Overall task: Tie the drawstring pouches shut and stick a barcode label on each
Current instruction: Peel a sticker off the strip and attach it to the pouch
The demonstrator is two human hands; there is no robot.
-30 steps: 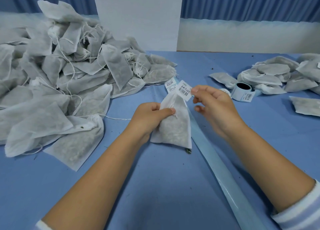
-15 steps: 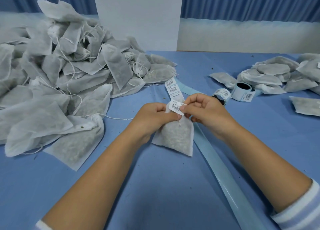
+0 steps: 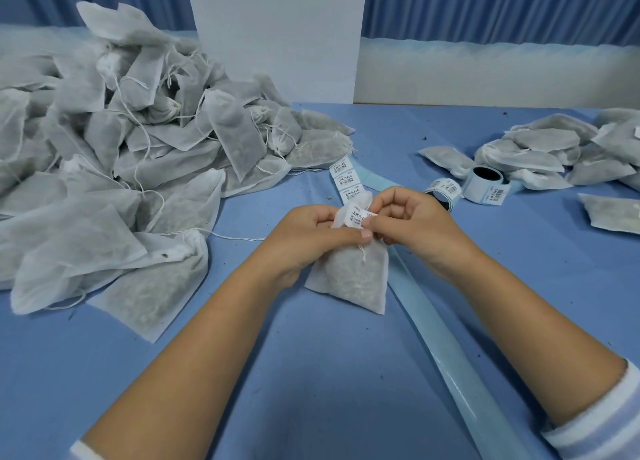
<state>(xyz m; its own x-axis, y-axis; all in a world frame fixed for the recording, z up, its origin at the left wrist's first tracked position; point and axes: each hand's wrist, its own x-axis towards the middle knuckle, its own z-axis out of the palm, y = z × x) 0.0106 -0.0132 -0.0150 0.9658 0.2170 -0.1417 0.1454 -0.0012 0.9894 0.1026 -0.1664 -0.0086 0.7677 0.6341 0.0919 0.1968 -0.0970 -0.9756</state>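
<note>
A blue cloth [image 3: 311,400] covered the table, scattered with a few dark specks [image 3: 424,137]. A white board [image 3: 277,37] stood upright at the far edge, before a pleated blue curtain [image 3: 502,6], beside a low white panel [image 3: 485,75].

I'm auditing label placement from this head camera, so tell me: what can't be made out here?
- Print on the white barcode label: too small to read, head view.
- Whether it is stuck down on the white non-woven drawstring pouch: the right hand and left hand cover the join.
- The pouch's neck: behind the left hand.
- The pile of white pouches at left: cut off by the frame's edge.
</note>
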